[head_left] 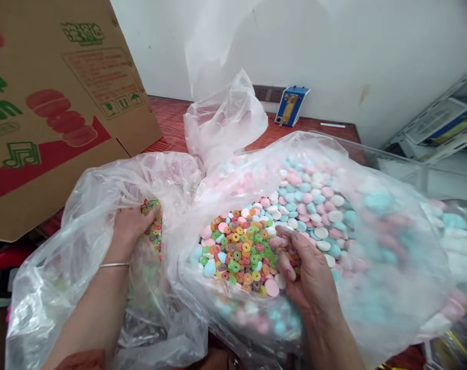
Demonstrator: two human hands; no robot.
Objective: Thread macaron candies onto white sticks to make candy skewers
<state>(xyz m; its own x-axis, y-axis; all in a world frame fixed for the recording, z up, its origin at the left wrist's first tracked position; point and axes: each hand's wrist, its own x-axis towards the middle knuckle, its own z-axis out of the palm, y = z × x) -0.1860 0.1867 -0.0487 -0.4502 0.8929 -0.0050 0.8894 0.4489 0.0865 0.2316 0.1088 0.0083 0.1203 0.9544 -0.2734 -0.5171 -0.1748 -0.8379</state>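
My left hand point(132, 223) reaches into a clear plastic bag point(90, 195) on the left, at small colourful ring gummies point(155, 234). Its fingertips are mostly hidden among the gummies, so its grip is unclear. On the right, a larger clear bag point(403, 288) lies wide at the mouth, full of pink, white and blue button-shaped candies point(314, 200). A heap of ring gummies point(244, 252) rests on top of them. My right hand point(310, 275) hovers at the right side of this heap, fingers apart and slightly bent, with nothing visible held.
A big printed cardboard box point(71, 103) stands at the left on the reddish wooden table point(171, 121). Behind the bags, a blue device point(292, 106) sits by wall sockets point(269, 93). A white rack point(441, 123) is at the far right.
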